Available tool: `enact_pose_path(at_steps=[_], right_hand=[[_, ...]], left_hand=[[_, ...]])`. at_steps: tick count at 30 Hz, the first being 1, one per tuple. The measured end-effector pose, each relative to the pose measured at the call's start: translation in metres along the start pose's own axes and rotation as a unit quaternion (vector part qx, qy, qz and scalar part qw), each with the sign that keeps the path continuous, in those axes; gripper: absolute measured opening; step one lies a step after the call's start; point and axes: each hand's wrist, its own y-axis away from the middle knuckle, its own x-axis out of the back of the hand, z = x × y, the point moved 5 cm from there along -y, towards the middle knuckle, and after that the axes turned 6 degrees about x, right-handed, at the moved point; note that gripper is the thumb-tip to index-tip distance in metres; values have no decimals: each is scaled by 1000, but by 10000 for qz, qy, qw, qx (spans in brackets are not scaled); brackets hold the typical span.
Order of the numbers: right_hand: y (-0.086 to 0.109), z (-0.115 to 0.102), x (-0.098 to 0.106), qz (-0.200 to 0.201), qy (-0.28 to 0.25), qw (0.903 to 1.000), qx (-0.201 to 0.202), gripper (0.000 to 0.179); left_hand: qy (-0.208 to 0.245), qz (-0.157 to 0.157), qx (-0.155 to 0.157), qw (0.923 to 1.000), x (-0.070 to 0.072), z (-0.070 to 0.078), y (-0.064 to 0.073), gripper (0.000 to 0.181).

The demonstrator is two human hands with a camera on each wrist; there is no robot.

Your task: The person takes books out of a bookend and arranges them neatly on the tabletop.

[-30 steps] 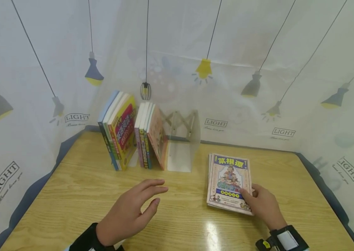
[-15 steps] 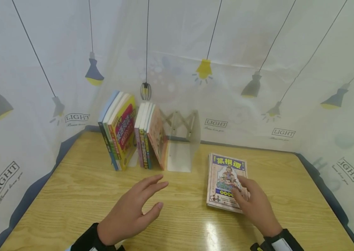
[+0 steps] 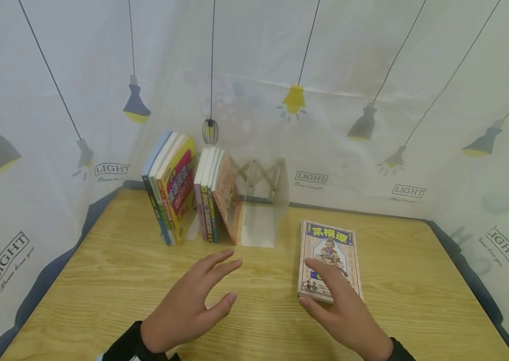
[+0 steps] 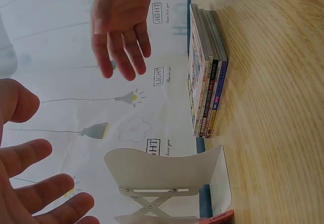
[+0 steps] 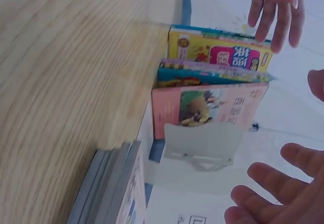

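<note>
My left hand [image 3: 191, 306] hovers over the front of the table, fingers spread and nothing in them. To its right, my right hand [image 3: 344, 316] overlaps the near part of a stack of books [image 3: 330, 233] in the head view, holding nothing. In the left wrist view that right hand [image 4: 124, 21] stands apart from the stack [image 4: 208, 77]. The stack lies flat, several thin books thick, with a blue-titled cartoon cover on top. Behind my left hand, books stand upright in a white extending bookend [image 3: 259, 228]; a pink book [image 5: 197, 107] leans at their right end.
A taller yellow book [image 3: 180, 183] stands with others in the bookend's left section. The bookend's right section shows its bare base plate. Behind the wooden table [image 3: 417, 281] hangs a white curtain [image 3: 254, 50] printed with lamps.
My right hand has let go of the book stack's right edge and moved left and nearer to me. The stack has stayed in about the same place. My left hand has barely moved.
</note>
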Motion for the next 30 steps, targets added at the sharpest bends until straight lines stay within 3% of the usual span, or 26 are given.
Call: enact_pose_path(at_steps=[8, 19, 24, 30], right_hand=[[5, -25, -12, -512, -160, 9973, 511, 84], [7, -30, -16, -402, -58, 9963, 759, 86], [7, -30, -17, -418, -113, 9963, 736, 84], [7, -27, -20, -549, -297, 9968, 502, 80]], left_hand=[[-33, 21, -21, 10000, -1, 0, 2, 53], [-458, 257, 12, 9986, 5, -13, -5, 57], [-866, 445, -292, 9948, 14, -16, -21, 55], [-1547, 968, -645, 9811, 30, -23, -55, 52]])
